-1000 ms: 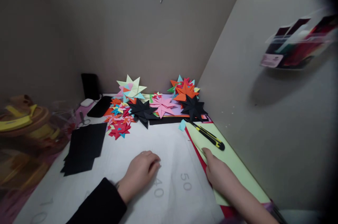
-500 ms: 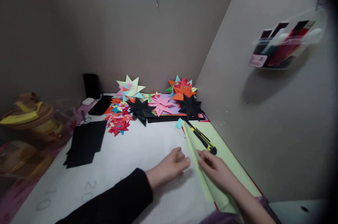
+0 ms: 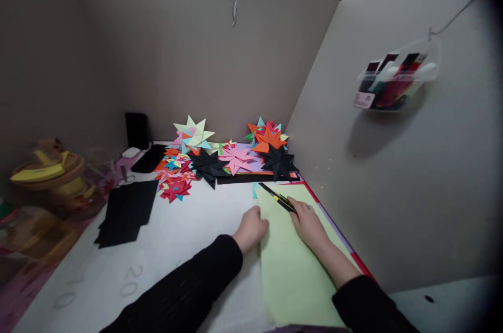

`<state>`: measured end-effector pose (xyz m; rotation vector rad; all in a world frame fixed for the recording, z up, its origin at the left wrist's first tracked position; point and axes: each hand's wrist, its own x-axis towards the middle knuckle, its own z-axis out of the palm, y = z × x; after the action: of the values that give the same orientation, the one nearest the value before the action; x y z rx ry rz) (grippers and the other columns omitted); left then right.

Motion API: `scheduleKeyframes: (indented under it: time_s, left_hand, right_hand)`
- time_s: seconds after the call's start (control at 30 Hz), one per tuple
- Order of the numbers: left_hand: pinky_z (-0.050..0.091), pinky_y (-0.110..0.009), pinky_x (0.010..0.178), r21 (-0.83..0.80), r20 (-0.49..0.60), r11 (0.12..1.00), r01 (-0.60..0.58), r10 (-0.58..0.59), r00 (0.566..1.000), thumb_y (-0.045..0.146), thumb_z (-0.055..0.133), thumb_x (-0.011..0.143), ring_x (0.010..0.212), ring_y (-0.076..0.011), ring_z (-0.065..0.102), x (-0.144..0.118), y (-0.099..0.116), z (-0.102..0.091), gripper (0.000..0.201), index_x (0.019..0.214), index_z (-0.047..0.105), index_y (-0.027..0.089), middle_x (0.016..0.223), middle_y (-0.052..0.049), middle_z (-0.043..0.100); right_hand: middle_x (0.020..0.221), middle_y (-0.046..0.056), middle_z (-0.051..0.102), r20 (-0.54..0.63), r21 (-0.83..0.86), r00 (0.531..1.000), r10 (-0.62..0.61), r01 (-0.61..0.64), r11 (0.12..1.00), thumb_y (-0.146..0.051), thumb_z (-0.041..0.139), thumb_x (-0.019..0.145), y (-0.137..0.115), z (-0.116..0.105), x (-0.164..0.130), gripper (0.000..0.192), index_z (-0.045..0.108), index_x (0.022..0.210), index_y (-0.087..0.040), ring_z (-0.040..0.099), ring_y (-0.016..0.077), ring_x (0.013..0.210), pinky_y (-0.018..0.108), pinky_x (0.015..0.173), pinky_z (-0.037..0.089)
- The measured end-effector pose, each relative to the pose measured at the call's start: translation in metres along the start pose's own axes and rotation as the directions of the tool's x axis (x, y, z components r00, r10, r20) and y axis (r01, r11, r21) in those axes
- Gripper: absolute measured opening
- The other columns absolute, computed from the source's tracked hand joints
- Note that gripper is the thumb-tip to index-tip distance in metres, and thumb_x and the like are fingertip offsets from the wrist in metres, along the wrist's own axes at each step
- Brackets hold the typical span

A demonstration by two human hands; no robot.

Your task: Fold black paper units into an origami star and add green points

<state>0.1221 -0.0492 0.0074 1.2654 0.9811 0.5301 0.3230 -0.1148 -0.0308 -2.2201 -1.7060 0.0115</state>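
Observation:
A pale green sheet of paper (image 3: 301, 275) lies flat along the right side of the table. My left hand (image 3: 252, 229) is closed at its left edge, the thumb over the paper and the curled fingers mostly hidden. Resting across the sheet's upper part, a black and yellow utility knife (image 3: 278, 198) points up and to the left. My right hand (image 3: 308, 222) is closed around the knife's near end, low over the paper. Beside the sheet's top left corner sits a small light blue paper piece (image 3: 255, 190).
Folded paper stars (image 3: 236, 158) in several colours fill the back of the table. Black paper sheets (image 3: 129, 212) and scissors (image 3: 126, 176) lie left. Grey partitions (image 3: 377, 207) enclose the back and right, with a clear hanging container (image 3: 393, 84) on the right one.
The raised, folded edge of the green paper has come down flat. My right hand has moved up onto the utility knife, which has shifted left. My left hand has closed at the paper's edge.

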Motion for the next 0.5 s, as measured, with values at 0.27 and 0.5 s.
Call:
scheduleKeyframes:
  time_s: [0.27, 0.5]
  left_hand:
    - [0.037, -0.024, 0.053, 0.4, -0.266, 0.908, -0.125, 0.245, 0.932, 0.012, 0.06, 0.063, 0.054, -0.018, 0.054, -0.05, 0.045, -0.143, 0.012, 0.073, 0.062, 0.019, 0.053, 0.002, 0.056]
    - [0.048, -0.026, 0.046, -0.249, -0.399, 0.967, -0.055, -0.051, 0.915, 0.024, 0.074, 0.057, 0.048, -0.0183, 0.061, -0.082, 0.015, -0.232, 0.032, 0.084, 0.057, 0.021, 0.063, 0.002, 0.067]
  right_hand:
    - [0.118, 0.016, 0.061, -0.06, -0.146, 0.996, 0.071, -0.08, 0.986, -0.018, 0.04, 0.089, 0.01, 0.0, -0.007, 0.039, 0.054, 0.124, -0.013, 0.052, 0.0307, 0.109, 0.043, 0.093, 0.042]
    - [0.148, 0.012, 0.036, 0.061, -0.043, 0.996, -0.069, 0.071, 0.997, -0.028, 0.051, 0.084, -0.067, -0.007, -0.041, 0.046, 0.051, 0.129, -0.021, 0.02, 0.0339, 0.141, 0.056, 0.109, 0.025]
